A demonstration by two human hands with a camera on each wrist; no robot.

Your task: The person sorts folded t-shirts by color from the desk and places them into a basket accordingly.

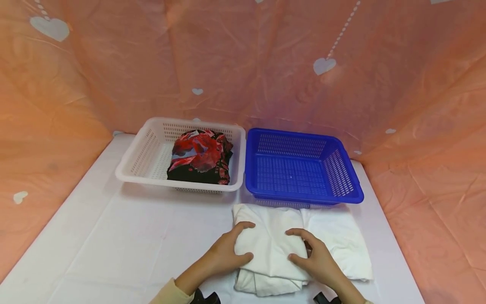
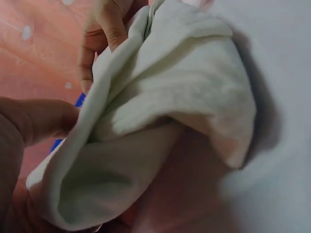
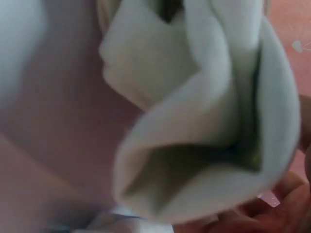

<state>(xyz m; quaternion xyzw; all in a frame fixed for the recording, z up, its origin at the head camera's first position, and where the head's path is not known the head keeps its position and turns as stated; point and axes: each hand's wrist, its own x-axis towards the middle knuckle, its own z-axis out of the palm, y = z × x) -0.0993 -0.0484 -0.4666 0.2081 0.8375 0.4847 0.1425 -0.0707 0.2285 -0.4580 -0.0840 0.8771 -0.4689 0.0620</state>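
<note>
Gripping opposite sides of a folded white cloth (image 1: 271, 249), a person's left hand (image 1: 226, 254) and right hand (image 1: 319, 254) curl thumbs and fingers around it on the near side of the blue basket (image 1: 288, 171), above the tabletop (image 1: 133, 236). The cloth lies squarely between the hands, its longer run appearing to point toward the blue basket, with the right hand nearer that basket. A flatter white stretch (image 1: 338, 240) spreads before the blue basket's right half; whether it joins the folds cannot be told. Left of the blue basket, a white basket (image 1: 148, 180) holds a printed garment (image 1: 201, 154).
</note>
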